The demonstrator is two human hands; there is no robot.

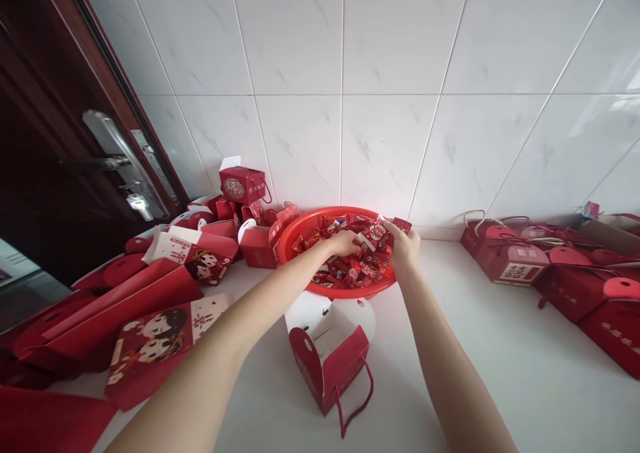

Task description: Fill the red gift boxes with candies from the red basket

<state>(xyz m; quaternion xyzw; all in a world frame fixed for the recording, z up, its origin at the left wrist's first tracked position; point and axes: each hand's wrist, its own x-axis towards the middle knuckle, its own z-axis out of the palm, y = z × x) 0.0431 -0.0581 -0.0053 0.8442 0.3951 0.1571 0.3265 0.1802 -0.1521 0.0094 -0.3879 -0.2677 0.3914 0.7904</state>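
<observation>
A red plastic basket [289,243] full of red-wrapped candies [353,271] stands against the tiled wall. My left hand [344,243] reaches over it with fingers curled down at the candies; what they pinch, if anything, is hidden. At the basket's right side, my right hand [405,245] is closed on a red candy packet [374,233] with white lettering. The packet's left end lies close to my left fingertips. In front of the basket stands a red gift box [345,363] with its white-lined flaps open and a dark red cord handle hanging towards me.
Several red gift boxes [213,253] and folded cartons [160,339] crowd the left side. One small box [243,185] sits on top of others at the back. More corded boxes [505,253] line the right. A dark door [55,106] with keys is at left.
</observation>
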